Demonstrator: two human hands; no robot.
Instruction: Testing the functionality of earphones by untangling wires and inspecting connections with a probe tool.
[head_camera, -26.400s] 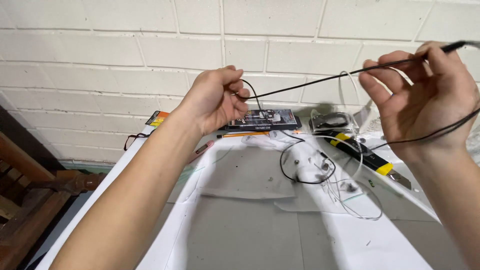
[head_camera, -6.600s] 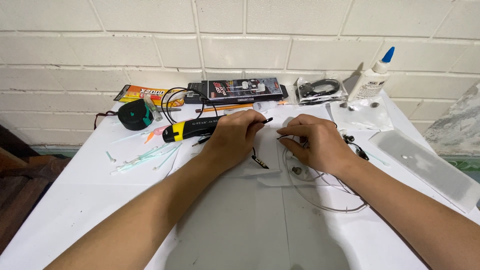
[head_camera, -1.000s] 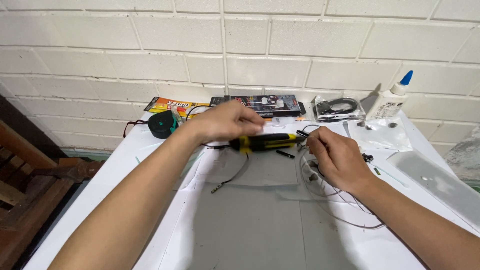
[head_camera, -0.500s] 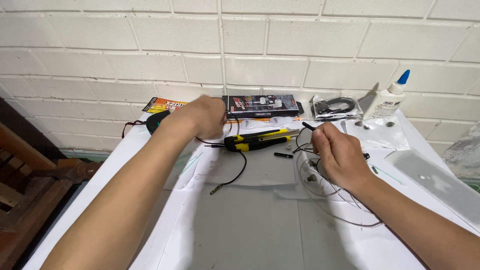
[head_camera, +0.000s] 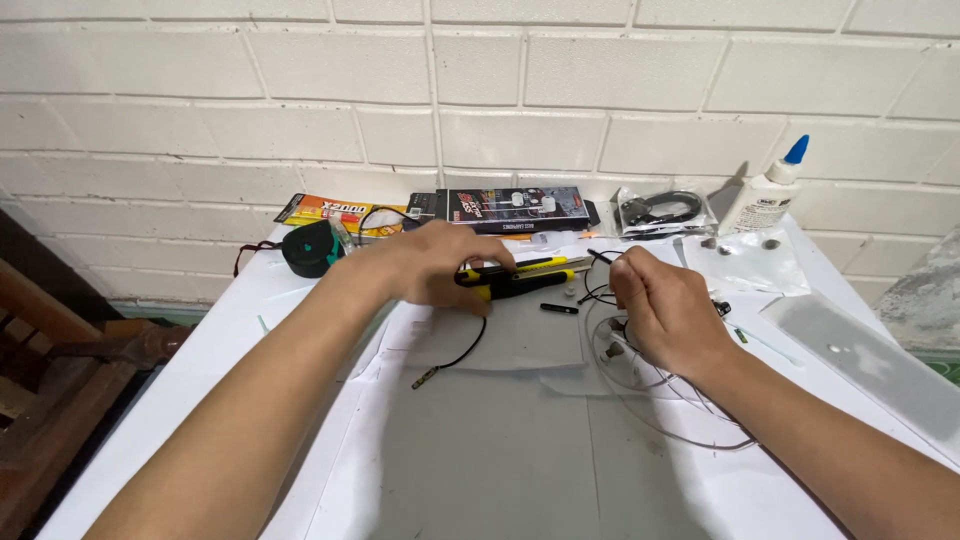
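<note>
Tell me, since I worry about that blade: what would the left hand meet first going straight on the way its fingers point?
Probably the yellow-and-black utility knife; the left hand seems to touch it already.

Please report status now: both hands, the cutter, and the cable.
Left hand on yellow-black cutter. Right hand pinching thin black cable. Loose wires under right wrist.

White table with paper sheets, utility knife, glue bottle, thin wires.

Probably home workbench: brick wall, utility knife
</note>
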